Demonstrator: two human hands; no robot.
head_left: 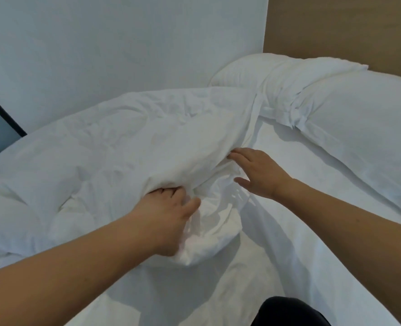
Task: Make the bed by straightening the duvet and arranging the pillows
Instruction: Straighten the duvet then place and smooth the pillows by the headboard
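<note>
While my left hand [165, 218] is dug into the bunched corner of the duvet [114, 149], the fingers are curled under a fold and the thumb is pressed on the front, so it's properly gripping the fabric. My right hand [259, 172] is at about 2 o'clock from the left one, fingers spread fairly wide and flat, with the tips just touching the duvet's edge and nothing actually held.

The duvet itself is piled up from about 9 to 12 o'clock of my hands, white, puffy and seriously wrinkled, with soft quilted lumps and a crumpled, shinier wad right by my left thumb. Underneath is a smooth white sheet [288, 243] with only a few long creases. Two white pillows [359, 118] sit at roughly 1 to 2 o'clock, plump, overlapping, against a tan wooden headboard [347, 29]. A pale wall [100, 43] runs behind the duvet.

No labels or writing that I can make out on any of the bedding.
</note>
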